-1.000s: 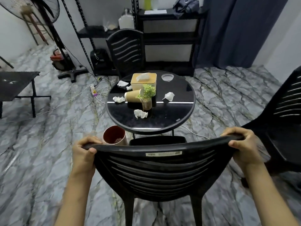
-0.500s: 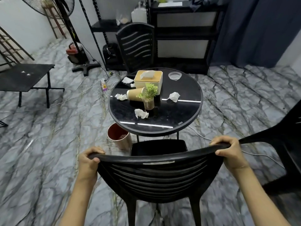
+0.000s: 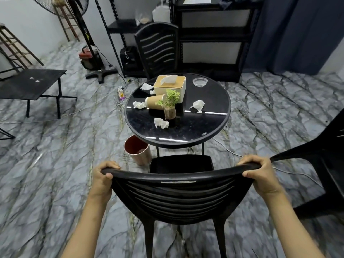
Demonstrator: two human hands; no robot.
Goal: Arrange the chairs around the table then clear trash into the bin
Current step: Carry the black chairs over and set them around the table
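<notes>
Gripping the top rail of the near chair, the left hand and right hand are each closed around one end, with the round table straight ahead of its seat. The bin stands by the table's near-left edge, just beside the seat's front corner. I judge a straight push clears it, though a second chair crowds the right.
</notes>
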